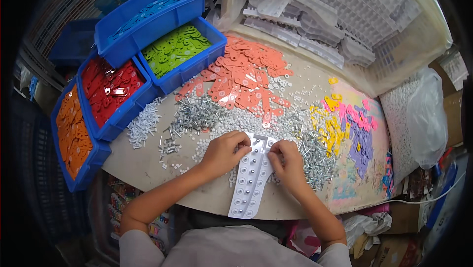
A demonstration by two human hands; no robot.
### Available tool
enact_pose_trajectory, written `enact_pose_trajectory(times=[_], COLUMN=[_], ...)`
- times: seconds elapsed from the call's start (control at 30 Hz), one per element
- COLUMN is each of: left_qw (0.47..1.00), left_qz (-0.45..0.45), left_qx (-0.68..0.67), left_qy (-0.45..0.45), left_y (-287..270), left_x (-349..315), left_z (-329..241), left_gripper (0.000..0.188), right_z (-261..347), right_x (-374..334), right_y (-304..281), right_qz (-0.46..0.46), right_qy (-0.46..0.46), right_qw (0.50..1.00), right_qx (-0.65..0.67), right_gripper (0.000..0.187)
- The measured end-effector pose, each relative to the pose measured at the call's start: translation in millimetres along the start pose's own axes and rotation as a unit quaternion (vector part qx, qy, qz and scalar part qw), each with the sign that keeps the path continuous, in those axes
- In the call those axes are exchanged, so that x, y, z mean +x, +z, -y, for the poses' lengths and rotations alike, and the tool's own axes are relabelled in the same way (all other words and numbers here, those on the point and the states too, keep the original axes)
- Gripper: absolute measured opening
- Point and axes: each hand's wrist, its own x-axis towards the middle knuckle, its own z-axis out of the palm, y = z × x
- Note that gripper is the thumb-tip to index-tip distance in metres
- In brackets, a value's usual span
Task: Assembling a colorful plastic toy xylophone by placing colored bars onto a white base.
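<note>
A long white plastic tray [250,183] lies at the table's front edge, pointing away from me. Round washers sit in rows of recesses along both its sides, and metal screws or rivets stand in its middle channel. My left hand [224,154] is at the tray's far left edge, its fingertips pinched together. Across from it, my right hand [288,164] bends over the right edge, thumb and fingers closed. Whatever is in either pinch is too small to make out. Loose white washers [236,121] lie just beyond the tray, with silver screws [315,161] right of my right hand.
Blue bins at the left hold orange [74,134], red [111,89], green [177,50] and blue pieces [145,16]. Coral pieces [241,77] pile mid-table; yellow [330,129] and purple ones [361,149] lie right. A large crate [419,65] holding clear plastic trays stands behind.
</note>
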Motion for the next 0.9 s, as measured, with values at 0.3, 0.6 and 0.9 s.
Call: enact_pose_trajectory(times=[0.3,0.6,0.9], left_qw=[0.954,0.946,0.961], left_qz=[-0.063,-0.141,-0.064], left_qx=[0.17,0.188,0.217], left_qy=[0.24,0.225,0.158], left_y=[-4.0,6.3,26.7], left_x=[16.3,177.8,212.7], left_z=[9.8,22.5,38.2], left_gripper=[0.02,0.013,0.008], right_z=[0.5,3.5,-12.3], right_x=[-6.8,-0.3,59.5], right_y=[14.5,2.2,-23.0], right_qz=[-0.087,-0.032,-0.114], right_qy=[-0.125,-0.125,-0.05], right_qw=[0.983,0.987,0.991], right_qx=[-0.108,-0.096,-0.051], right_gripper=[0.013,0.012,0.014])
